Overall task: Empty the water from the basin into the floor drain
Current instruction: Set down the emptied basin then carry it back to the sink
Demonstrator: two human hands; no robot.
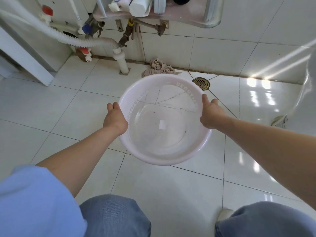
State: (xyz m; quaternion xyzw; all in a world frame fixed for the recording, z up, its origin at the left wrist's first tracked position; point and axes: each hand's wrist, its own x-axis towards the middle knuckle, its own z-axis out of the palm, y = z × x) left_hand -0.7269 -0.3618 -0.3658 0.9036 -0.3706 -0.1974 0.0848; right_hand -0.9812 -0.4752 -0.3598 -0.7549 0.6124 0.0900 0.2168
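A: Where was the round, pale pink translucent plastic basin (164, 119) when you paused?

B: You held it above the white tiled floor (51, 106), clear water pooled in its bottom. The round brass floor drain (201, 83) lay at about 1 o'clock from it, just past the far rim, which overlapped the drain's edge in the view.

A: And your 2 hands?

B: Your left hand (114, 119) clasped the rim at 9 o'clock, fingers curled under. Your right hand (210, 112) gripped at 3 o'clock, thumb over the edge; that hand sat nearer the drain. I judged the pour had to tip forward and slightly right.
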